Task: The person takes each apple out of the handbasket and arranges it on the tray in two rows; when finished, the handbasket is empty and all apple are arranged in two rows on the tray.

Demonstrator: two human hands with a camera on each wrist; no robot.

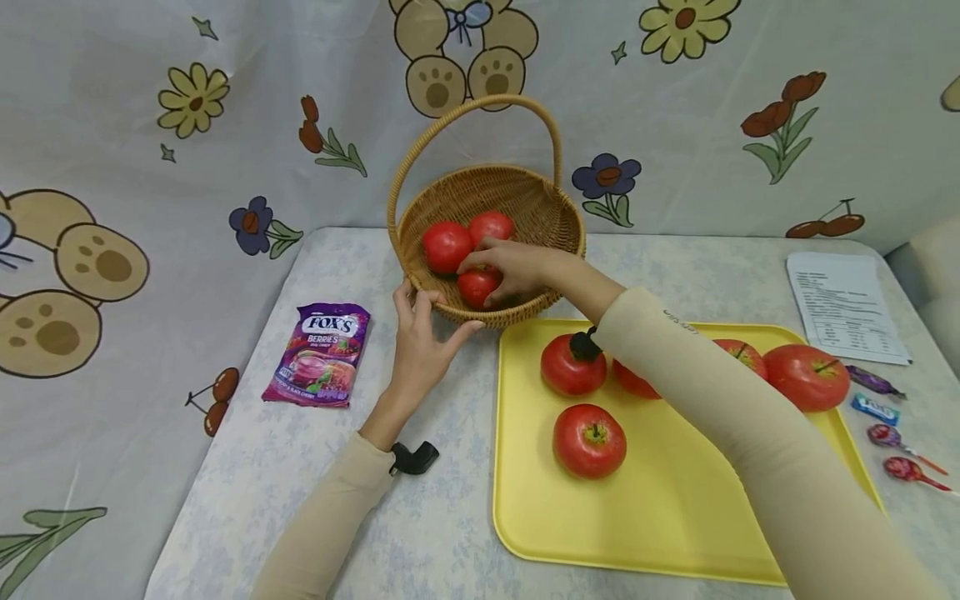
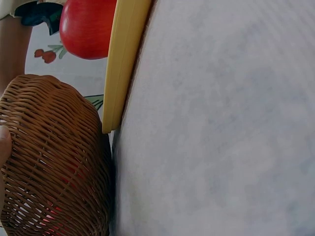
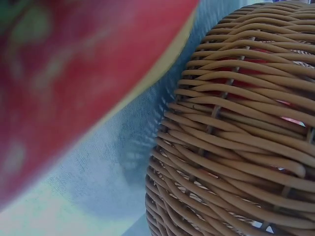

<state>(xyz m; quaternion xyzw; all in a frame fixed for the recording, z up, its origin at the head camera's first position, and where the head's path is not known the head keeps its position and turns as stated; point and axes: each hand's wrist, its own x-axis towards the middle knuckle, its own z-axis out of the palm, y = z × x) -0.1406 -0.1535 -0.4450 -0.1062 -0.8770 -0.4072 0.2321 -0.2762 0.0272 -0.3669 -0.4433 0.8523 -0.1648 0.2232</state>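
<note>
Basket: wicker basket (image 1: 540, 208) at the table's far side, its rim touching the yellow tray (image 1: 675, 517).
Right hand: right hand (image 1: 517, 267) inside the basket, fingers curled over the front tomato (image 1: 477, 286).
Left hand: left hand (image 1: 423, 342) spread, fingertips against the basket's outer wall.
Other tomatoes: two behind, further back in the basket.
</note>
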